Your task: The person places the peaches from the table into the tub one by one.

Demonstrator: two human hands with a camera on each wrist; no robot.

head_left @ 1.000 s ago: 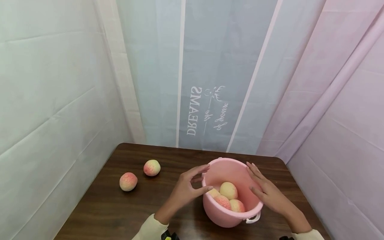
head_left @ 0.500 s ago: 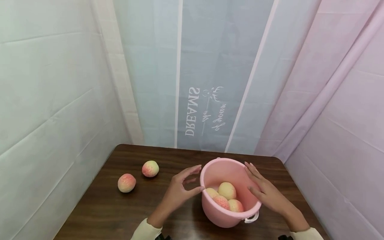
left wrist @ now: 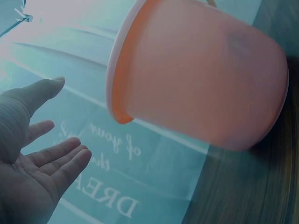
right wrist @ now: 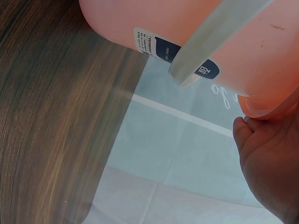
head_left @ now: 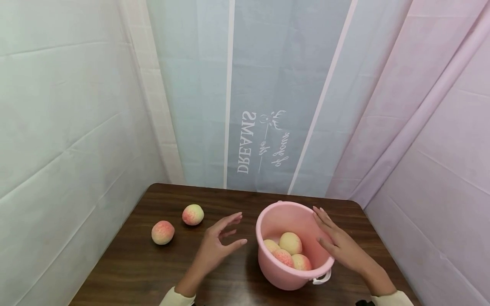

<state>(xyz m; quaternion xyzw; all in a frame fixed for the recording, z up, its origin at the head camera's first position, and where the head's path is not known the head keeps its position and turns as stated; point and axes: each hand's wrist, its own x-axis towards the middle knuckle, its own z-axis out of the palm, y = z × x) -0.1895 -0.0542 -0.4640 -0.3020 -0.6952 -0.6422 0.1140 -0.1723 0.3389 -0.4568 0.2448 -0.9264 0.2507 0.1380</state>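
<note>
A pink bucket (head_left: 272,272) stands on the table with several peaches (head_left: 291,243) inside, yellow with red blush. My right hand (head_left: 342,246) rests on the bucket's right rim, its fingers straight; in the right wrist view the fingertips (right wrist: 243,133) touch the rim. To the left of the bucket, my left hand (head_left: 214,246) hovers apart from it with nothing held, thumb and fingers spread. The left wrist view has that same left hand (left wrist: 37,172) beside the bucket wall (left wrist: 201,74). Farther left lie two loose peaches, one nearer (head_left: 163,232) and one farther back (head_left: 193,214).
A white handle (right wrist: 210,42) hangs on the bucket's outer side, near a printed label (right wrist: 161,49). Under everything is a dark wood-grain table (head_left: 126,272). Behind its back edge hangs a printed blue-grey curtain (head_left: 268,85), with pale cloth walls at both sides.
My left hand has moved left, away from the bucket's left rim, toward the loose peaches. The right hand stays at the rim, and bucket and peaches keep their places.
</note>
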